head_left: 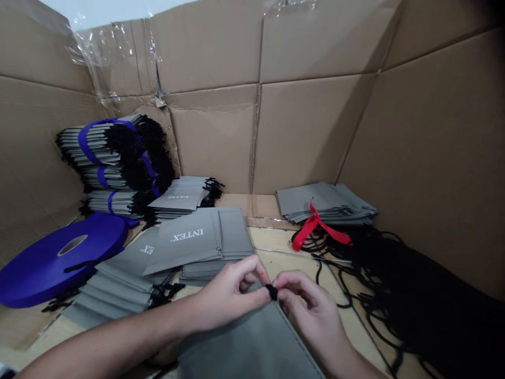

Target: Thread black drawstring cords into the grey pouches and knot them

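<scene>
A grey fabric pouch (pixel 248 342) with a stitched edge lies in front of me, its top corner raised between my hands. At that corner sits a small bunched black cord (pixel 272 291). My left hand (pixel 236 289) pinches the cord and the pouch corner from the left, thumb below and index finger above. From the right, my right hand (pixel 307 302) pinches the same bit of cord between thumb and fingertips. The fingers hide most of the cord's shape.
Grey pouches (pixel 185 237) printed INTEX lie stacked behind my left hand. A purple ribbon roll (pixel 94 247) and strapped bundles (pixel 106 139) are at left. Black cords (pixel 426 300) spread at right, near a red ribbon (pixel 315 226) and more grey pouches (pixel 315 200). Cardboard walls (pixel 307 121) enclose the table.
</scene>
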A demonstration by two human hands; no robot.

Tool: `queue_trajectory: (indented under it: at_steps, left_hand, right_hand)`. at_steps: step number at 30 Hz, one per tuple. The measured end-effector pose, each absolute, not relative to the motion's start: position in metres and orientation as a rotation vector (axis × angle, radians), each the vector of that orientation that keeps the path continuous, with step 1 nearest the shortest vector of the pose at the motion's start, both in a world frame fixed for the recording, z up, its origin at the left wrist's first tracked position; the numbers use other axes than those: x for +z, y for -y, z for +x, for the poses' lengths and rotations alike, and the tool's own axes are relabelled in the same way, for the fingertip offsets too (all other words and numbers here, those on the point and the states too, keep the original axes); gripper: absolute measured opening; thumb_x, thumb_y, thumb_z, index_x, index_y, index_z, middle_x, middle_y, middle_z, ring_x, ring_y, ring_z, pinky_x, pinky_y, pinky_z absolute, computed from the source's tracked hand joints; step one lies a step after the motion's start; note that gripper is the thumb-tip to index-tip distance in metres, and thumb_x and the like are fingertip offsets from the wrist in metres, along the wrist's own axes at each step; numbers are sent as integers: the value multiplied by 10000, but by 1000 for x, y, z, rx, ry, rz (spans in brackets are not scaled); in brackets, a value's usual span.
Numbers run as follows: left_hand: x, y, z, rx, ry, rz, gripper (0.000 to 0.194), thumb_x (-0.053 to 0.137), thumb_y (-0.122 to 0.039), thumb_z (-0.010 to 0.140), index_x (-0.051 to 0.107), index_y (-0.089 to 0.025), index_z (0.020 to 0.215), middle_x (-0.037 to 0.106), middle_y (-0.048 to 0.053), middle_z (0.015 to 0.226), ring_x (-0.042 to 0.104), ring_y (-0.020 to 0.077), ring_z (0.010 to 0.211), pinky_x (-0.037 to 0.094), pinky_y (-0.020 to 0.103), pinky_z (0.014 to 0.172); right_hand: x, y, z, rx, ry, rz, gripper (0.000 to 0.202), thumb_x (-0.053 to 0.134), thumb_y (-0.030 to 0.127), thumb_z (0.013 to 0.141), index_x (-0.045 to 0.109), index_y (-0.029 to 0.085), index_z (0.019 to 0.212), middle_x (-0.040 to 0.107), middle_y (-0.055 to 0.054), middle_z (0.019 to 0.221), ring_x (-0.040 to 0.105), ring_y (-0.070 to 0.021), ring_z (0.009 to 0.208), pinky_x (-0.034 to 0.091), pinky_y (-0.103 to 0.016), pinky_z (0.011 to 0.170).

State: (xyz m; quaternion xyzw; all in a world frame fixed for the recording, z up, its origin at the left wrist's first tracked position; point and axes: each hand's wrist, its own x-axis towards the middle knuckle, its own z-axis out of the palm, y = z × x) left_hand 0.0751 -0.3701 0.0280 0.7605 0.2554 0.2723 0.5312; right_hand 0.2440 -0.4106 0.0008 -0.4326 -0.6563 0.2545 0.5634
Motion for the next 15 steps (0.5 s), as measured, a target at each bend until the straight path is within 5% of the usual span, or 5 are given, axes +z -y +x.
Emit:
queue_trajectory:
  at_steps: [7,15]
  left_hand:
    - [30,375,77,654,-650,1978,178,469,-325,851,506,-163,915,499,-29,691,413,87,594,321,178,561]
    - [26,377,78,738,-742,2325,154,526,-255,796,583,-179,917,546,-18,705,437,97,597,345,183,574]
  right_hand:
    - [-3,411,242,696,1691,-926,165,383,327,898,433,207,796,451,30,649,449,-107,540,350,-205,487]
    - [-4,414,240,935,1594,-998,288,383,481,892,399,210,798,334,76,554,286,-84,468,226,-197,432]
